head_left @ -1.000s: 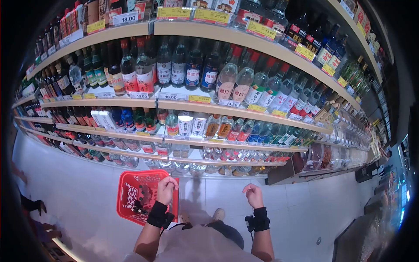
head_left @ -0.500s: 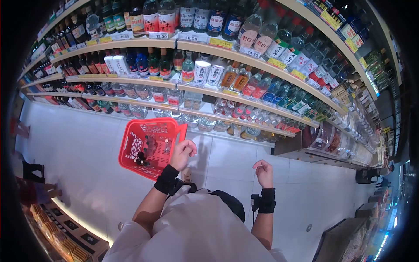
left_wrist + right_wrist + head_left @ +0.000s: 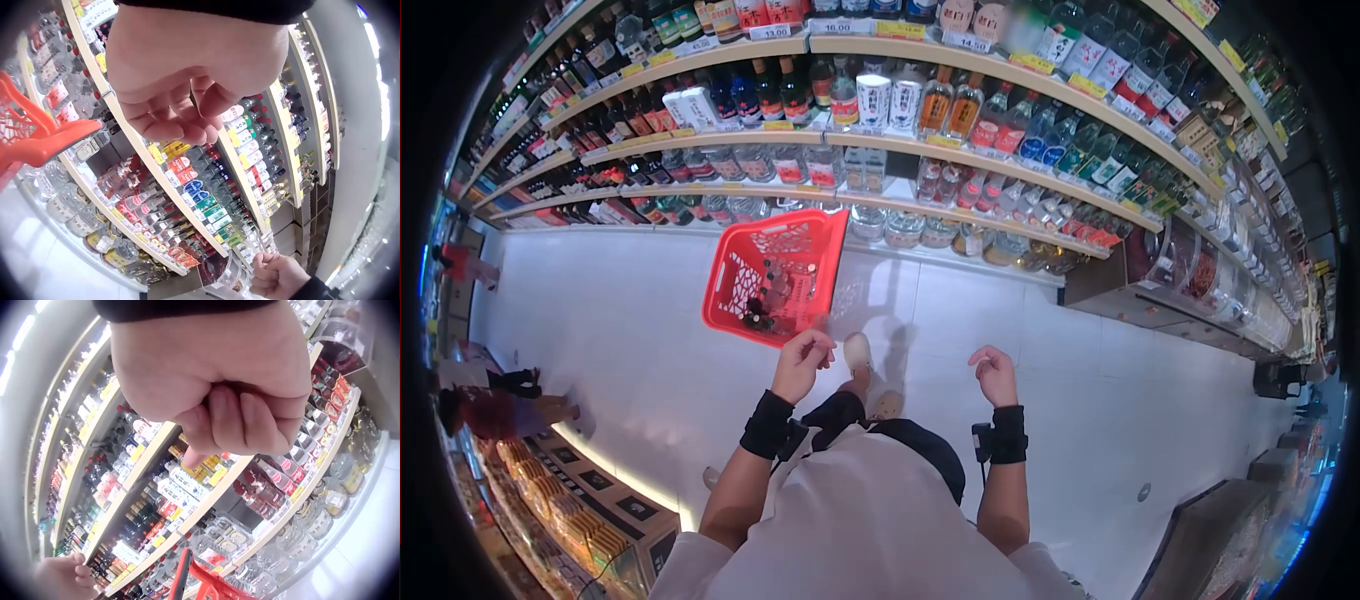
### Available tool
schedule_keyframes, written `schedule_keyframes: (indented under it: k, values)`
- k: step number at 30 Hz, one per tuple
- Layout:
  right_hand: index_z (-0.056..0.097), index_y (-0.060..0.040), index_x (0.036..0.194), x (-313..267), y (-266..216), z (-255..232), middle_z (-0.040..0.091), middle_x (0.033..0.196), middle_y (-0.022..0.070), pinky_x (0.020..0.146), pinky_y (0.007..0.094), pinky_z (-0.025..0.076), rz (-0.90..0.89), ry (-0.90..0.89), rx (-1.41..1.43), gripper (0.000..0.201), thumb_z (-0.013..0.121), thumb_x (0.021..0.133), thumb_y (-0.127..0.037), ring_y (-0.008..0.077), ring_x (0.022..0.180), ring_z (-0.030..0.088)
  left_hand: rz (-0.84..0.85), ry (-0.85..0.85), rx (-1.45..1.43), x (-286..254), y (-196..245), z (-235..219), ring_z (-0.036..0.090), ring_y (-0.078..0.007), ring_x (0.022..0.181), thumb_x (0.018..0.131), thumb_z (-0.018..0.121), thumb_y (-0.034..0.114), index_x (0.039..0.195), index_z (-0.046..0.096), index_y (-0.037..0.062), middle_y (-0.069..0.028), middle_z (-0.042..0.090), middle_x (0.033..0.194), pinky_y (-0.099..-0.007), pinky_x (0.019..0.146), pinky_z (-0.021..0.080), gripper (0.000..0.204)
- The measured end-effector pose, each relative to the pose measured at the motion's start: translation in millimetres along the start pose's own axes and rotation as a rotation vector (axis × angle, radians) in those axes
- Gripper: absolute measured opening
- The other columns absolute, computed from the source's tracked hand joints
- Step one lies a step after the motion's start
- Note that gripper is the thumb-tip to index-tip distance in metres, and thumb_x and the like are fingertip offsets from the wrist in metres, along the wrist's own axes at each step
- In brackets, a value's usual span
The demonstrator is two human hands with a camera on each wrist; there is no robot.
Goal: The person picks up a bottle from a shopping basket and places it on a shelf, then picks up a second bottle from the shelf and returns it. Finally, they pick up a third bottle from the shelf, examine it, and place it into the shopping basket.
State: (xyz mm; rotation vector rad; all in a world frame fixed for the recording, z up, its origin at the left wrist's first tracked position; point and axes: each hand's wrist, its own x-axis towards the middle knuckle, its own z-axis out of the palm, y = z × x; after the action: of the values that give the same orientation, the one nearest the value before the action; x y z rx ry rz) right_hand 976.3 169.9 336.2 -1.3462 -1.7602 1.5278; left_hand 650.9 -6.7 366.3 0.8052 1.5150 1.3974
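My left hand [image 3: 800,368], fingers loosely curled and holding nothing, hovers near the front edge of a red shopping basket [image 3: 830,265]. In the left wrist view, the basket's red rim lies apart from that hand, at the left edge. Several small bottles [image 3: 772,295] lie inside the basket, some with dark tops. To the right, my right hand [image 3: 996,376] hangs in the air with nothing in it, index finger reaching out further than the others. The right wrist view has its remaining fingers bent toward the palm.
Shelves of bottles [image 3: 960,100] with price tags curve across the front. Clear bins [image 3: 1200,285] stand on a cabinet at the right. Packaged goods [image 3: 565,500] fill a display at the lower left, near another person [image 3: 500,410]. Pale floor tiles [image 3: 990,300] lie underfoot.
The view has tipped down and the shelves sit higher in it. My feet have shifted, and the basket now appears farther ahead of my left hand. Both hands stay loosely curled.
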Motion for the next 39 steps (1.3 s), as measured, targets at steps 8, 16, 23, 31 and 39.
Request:
schedule_keyframes:
  k: [8, 16, 23, 31, 39]
  values:
    - [0.064, -0.0024, 0.081, 4, -16, 66, 0.046, 0.054, 0.0007, 0.046, 0.0299, 0.032, -0.119, -0.186, -0.01, 0.027, 0.039, 0.075, 0.005, 0.0086, 0.049, 0.04, -0.007, 0.182, -0.012, -73, -4, -55, 0.054, -0.0082, 0.065, 0.098, 0.049, 0.007, 0.092, 0.061, 0.0022, -0.0019, 0.06, 0.075, -0.0223, 0.062, 0.044, 0.015]
    - [0.065, -0.0028, 0.081, -10, -36, 122, 0.05, 0.054, 0.0045, 0.048, 0.0318, 0.036, -0.125, -0.141, -0.128, 0.028, 0.039, 0.074, 0.004, 0.013, 0.049, 0.045, 0.011, 0.174, -0.071, -92, -10, -116, 0.055, -0.0085, 0.067, 0.098, 0.05, 0.008, 0.094, 0.062, 0.001, -0.0025, 0.061, 0.075, -0.0228, 0.063, 0.046, 0.014]
    - [0.065, -0.0027, 0.081, -43, -73, 228, 0.05, 0.057, -0.0004, 0.049, 0.0267, 0.036, -0.085, -0.105, -0.14, 0.03, 0.038, 0.073, 0.007, 0.0075, 0.053, 0.044, 0.066, 0.162, -0.037, -110, -10, -247, 0.054, -0.0086, 0.066, 0.097, 0.049, 0.007, 0.093, 0.062, 0.0015, -0.003, 0.06, 0.075, -0.0223, 0.062, 0.044, 0.014]
    - [0.066, -0.0016, 0.079, -76, -83, 323, 0.057, 0.062, 0.0054, 0.057, 0.0291, 0.043, -0.068, -0.038, -0.239, 0.028, 0.04, 0.071, 0.006, 0.0131, 0.058, 0.051, 0.041, 0.268, -0.093, -148, -32, -396, 0.041, -0.0047, 0.053, 0.086, 0.042, 0.0, 0.084, 0.061, 0.0025, 0.003, 0.047, 0.061, -0.0209, 0.049, 0.031, 0.019]
    - [0.066, -0.0013, 0.079, -69, -110, 366, 0.06, 0.069, 0.0098, 0.067, 0.0322, 0.047, -0.09, -0.081, -0.328, 0.029, 0.04, 0.069, 0.006, 0.0195, 0.067, 0.057, 0.009, 0.342, -0.288, -169, -40, -442, 0.025, -0.0035, 0.043, 0.087, 0.04, 0.005, 0.076, 0.054, 0.0041, 0.0067, 0.031, 0.053, -0.0233, 0.041, 0.02, 0.018]
